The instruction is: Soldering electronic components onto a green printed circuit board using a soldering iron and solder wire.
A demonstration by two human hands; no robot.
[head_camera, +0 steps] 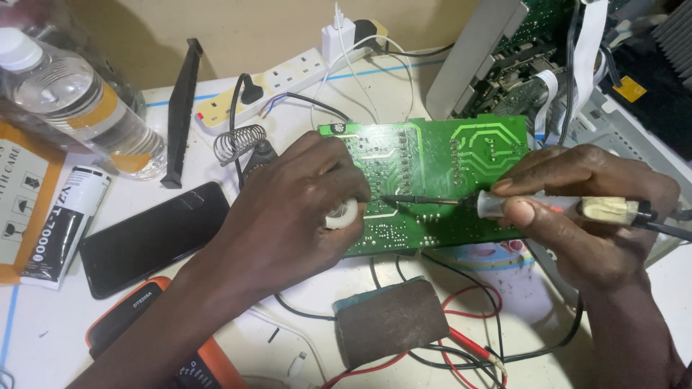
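Note:
A green circuit board (pixel 440 155) lies solder side up in the middle of the white table. My right hand (pixel 591 209) grips a soldering iron (pixel 533 207) like a pen, its dark tip (pixel 393 199) touching the board near its left centre. My left hand (pixel 292 209) rests on the board's left edge, curled around a small white roll (pixel 344 214) that is mostly hidden by the fingers.
A brown block (pixel 389 320) sits in front among red and black leads. At left are a black phone (pixel 148 238), a glue tube (pixel 65 223), a clear bottle (pixel 72 101), an orange meter (pixel 144 331). A power strip (pixel 281 79), coil stand (pixel 238 140) and opened electronics (pixel 548 65) lie behind.

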